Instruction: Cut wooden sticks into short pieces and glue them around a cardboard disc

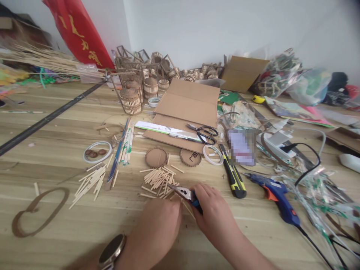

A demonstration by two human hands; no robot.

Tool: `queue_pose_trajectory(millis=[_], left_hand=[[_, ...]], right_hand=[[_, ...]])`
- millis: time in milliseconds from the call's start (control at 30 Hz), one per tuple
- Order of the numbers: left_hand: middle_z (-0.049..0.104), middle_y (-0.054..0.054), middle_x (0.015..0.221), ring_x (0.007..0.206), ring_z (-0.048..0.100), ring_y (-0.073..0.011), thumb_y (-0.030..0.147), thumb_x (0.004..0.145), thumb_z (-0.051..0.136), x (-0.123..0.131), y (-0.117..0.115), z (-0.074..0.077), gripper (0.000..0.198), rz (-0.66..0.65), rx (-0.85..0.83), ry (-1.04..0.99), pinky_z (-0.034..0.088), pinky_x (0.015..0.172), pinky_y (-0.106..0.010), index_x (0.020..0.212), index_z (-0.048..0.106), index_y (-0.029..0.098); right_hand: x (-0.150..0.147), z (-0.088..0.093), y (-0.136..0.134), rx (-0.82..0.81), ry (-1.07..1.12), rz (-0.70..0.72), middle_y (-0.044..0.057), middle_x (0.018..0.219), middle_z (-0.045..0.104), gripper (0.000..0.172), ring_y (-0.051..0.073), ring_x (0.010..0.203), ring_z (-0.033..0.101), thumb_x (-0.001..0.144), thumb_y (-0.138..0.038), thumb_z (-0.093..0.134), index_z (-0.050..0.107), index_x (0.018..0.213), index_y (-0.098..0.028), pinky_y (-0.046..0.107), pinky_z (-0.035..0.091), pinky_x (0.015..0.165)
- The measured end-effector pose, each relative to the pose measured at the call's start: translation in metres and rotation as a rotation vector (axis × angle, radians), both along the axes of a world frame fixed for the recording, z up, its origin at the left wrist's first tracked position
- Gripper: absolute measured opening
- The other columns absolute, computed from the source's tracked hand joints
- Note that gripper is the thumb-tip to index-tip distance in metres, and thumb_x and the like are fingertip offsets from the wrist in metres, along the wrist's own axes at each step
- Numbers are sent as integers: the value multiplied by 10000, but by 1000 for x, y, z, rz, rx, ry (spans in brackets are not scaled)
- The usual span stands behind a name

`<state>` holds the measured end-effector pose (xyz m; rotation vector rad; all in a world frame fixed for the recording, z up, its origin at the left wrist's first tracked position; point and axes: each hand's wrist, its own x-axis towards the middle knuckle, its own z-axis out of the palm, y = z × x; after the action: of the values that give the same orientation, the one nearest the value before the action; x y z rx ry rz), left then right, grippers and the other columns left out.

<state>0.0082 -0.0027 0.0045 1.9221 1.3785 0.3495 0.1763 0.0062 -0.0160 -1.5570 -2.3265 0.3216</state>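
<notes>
My right hand [210,206] is closed around the blue handles of a pair of pliers [182,192], whose jaws point left over a pile of short wooden sticks [159,179]. Right beside the jaws is my left hand [160,221], its back toward me and its fingers curled under. A thin wooden stick [189,210] runs out from it toward the lower right; the grip itself is hidden. Beyond the pile lie two round cardboard discs with ridged rims, a plain one [156,157] and one with printing [190,157].
Another stick bundle [89,183] and a cardboard strip loop [41,212] lie left. Rightward are a utility knife [234,174], a glue gun [277,195] with its cord, and tape [213,155]. Behind are scissors [206,131], cardboard sheets [188,101] and several small stick-sided buckets [131,101].
</notes>
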Motion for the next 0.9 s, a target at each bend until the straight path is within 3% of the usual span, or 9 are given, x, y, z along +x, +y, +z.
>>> queue_pose_trajectory(millis=[100,167,200,267,367,467,567,700,900], left_hand=[[650,-97,755,713,606,-235,279,945,331,-8,6,3,298,-76,-53,5,426,652,-332,799,573,184],[575,-14,609,581,540,-161,403,958,339,-13,11,5,342,-156,-244,-251,400,573,-266,758,523,194],[536,19,553,519,504,-135,461,956,328,-15,14,6,365,-137,-363,-405,389,536,-243,786,511,196],[556,29,549,480,503,-113,540,924,354,-16,18,4,394,22,-503,-621,389,507,-223,806,492,190],[656,-25,667,572,617,-138,575,871,449,-10,18,-3,415,166,-591,-751,455,567,-246,804,510,170],[680,-30,723,660,672,-171,553,831,542,-4,14,-9,384,162,-631,-768,500,633,-283,809,531,170],[669,-5,701,661,675,-175,536,808,579,-1,10,-11,356,156,-655,-736,509,651,-298,783,521,186],[657,-5,696,644,662,-171,627,793,547,0,8,-10,443,97,-720,-747,496,632,-298,791,513,185],[655,-17,691,614,649,-158,699,699,620,0,11,-9,565,125,-802,-840,487,616,-287,834,535,157]], right_hand=[[10,10,9,-187,241,15,27,694,580,115,197,640,547,840,-182,484,470,731,-215,279,401,569],[20,19,15,-329,419,66,-14,648,522,170,164,599,510,883,-280,476,471,726,-216,255,397,548],[24,24,17,-367,492,74,-25,641,504,187,154,589,497,894,-321,476,483,741,-215,247,395,541],[28,31,17,-400,556,81,-30,655,509,195,147,600,496,903,-358,488,519,780,-210,240,400,547],[23,33,10,-401,513,113,-15,711,577,124,150,657,550,903,-288,504,550,817,-211,236,431,599],[13,26,0,-380,404,172,1,753,631,82,159,697,597,868,-158,488,541,848,-216,242,451,637],[8,18,-3,-270,292,141,29,796,653,168,184,725,610,785,-93,513,532,902,-212,265,457,640],[9,14,0,-231,306,44,27,811,669,199,188,726,621,754,-118,578,534,924,-213,278,472,646],[6,18,0,-212,428,-41,9,780,668,161,179,695,619,754,-184,609,550,896,-230,270,482,625]])
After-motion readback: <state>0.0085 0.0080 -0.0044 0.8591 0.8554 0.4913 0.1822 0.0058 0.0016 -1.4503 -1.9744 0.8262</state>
